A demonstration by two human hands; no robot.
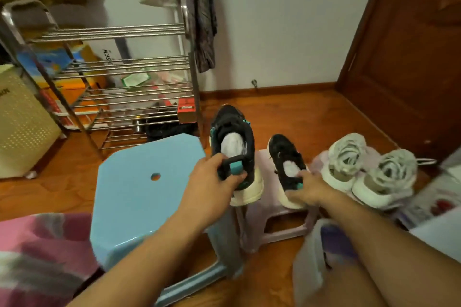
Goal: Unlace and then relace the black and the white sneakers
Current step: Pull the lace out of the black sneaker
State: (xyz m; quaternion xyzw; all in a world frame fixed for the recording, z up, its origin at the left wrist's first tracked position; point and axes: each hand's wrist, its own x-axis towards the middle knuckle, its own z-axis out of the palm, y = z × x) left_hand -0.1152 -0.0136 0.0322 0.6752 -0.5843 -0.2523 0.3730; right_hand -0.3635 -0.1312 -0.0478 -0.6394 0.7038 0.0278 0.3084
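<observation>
Above the blue plastic stool (139, 197), our left hand (212, 182) grips one black sneaker (233, 142) by its heel loop, toe pointing away; our right hand (308, 188) clasps the other black sneaker's (287, 159) heel on the pale stool (279, 214), beside the white mesh sneakers (369, 169).

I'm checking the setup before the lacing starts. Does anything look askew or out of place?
Nothing looks damaged or spilled. One black sneaker is tilted, toe up, gripped at the heel by the left hand. The other black sneaker, held by the right hand, and the white pair sit level.
</observation>
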